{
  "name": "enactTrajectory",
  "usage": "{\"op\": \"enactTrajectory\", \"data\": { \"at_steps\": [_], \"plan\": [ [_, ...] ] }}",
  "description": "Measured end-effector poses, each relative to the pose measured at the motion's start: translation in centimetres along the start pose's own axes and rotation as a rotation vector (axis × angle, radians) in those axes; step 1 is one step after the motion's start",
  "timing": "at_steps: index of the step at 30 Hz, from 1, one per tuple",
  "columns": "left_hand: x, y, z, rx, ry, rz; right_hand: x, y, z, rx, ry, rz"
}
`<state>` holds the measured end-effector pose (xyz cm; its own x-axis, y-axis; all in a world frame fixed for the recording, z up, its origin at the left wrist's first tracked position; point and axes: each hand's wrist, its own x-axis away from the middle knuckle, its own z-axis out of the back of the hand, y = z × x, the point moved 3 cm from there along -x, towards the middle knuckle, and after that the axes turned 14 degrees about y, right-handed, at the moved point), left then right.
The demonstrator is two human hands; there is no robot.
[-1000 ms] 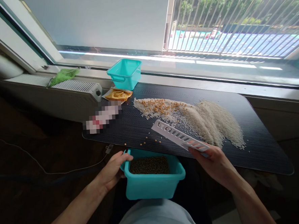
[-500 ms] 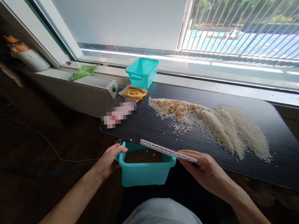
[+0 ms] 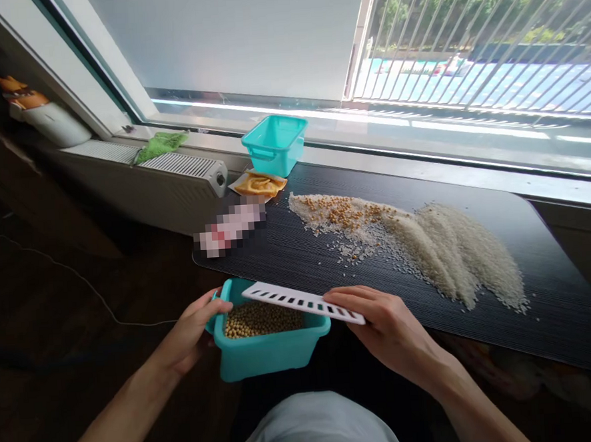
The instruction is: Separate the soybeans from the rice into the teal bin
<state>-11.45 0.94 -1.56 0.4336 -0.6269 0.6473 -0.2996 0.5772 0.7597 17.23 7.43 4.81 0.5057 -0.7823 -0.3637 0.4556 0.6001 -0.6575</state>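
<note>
Head view: the left hand is clamped on the left end of a turquoise bin, thumb over the rim, fingers around the outside. The bin is held just in front of the near long edge of a dark, wood-grained table, toward that edge's left end, and contains pale yellow-brown beans. The right hand has its fingers and thumb pressed together on the right end of a white slotted strip, which slants over the bin's right half; whether it touches the rim I cannot tell.

On the table a long heap of white rice stretches from the left part of the far edge toward the near edge at right, with orange-yellow beans scattered over its left end. A second turquoise bin stands at the table's far left corner, a yellow-orange item on something white just in front of it. Near the rounded near left corner lies a pink, white and red object, masked by coarse blocks, so any label or lettering on it is unreadable. Beyond the left edge, a green cloth is draped on a radiator
</note>
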Motion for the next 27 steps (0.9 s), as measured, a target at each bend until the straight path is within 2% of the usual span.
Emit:
{"op": "enactTrajectory", "data": {
  "at_steps": [3,5,9,15,19,24,27],
  "plan": [
    [1.2,-0.6,-1.2,-0.006,-0.009,0.017,3.2,2.5,3.6,0.063,0.181,-0.142],
    [1.9,-1.1,-2.6,-0.018,-0.069,0.048,5.2,4.4,5.6,0.143,0.302,-0.229],
    [2.5,-2.2,-5.2,-0.023,-0.153,0.118,7.1,7.0,7.7,0.244,0.436,-0.323],
    [2.8,-3.1,-7.2,-0.039,-0.229,0.138,7.0,7.5,7.8,0.219,0.374,-0.357],
    [3.0,-3.0,-7.6,-0.049,-0.223,0.146,7.3,7.3,8.1,0.193,0.322,-0.374],
    [3.1,-2.9,-7.8,-0.064,-0.208,0.135,7.2,7.2,8.3,0.215,0.334,-0.365],
    [3.2,-2.7,-7.9,-0.073,-0.208,0.127,7.1,7.0,8.2,0.212,0.298,-0.362]
  ]
}}
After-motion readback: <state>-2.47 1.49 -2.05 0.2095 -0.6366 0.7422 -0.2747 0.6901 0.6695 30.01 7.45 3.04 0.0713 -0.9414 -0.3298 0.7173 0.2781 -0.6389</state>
